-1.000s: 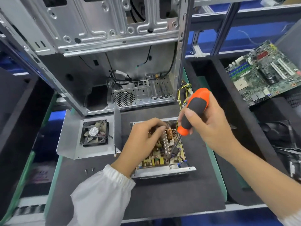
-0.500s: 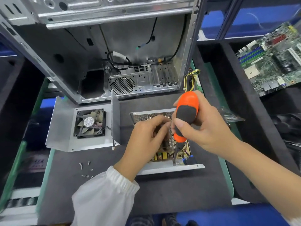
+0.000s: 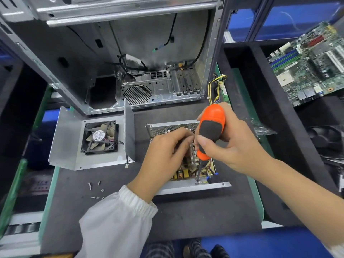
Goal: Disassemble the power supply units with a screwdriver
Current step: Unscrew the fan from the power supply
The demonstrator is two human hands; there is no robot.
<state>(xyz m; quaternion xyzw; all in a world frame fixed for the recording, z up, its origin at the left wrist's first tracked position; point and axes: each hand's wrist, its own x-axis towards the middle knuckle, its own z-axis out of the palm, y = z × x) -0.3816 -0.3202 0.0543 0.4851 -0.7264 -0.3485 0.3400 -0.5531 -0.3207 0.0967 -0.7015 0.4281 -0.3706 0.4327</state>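
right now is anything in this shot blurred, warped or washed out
Head view: wide-angle bend bows the computer case rails and frame uprights; the edges smear, so the motherboard and white sleeve look soft; glare whitens the case's top rail. The middle is sharp: right hand gripping the screwdriver, left hand on the power supply.

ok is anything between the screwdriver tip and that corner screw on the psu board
Nothing visible. The screwdriver, gripped by the right hand, reaches the corner screw with its shaft clear. The left hand rests on the board, left of it.
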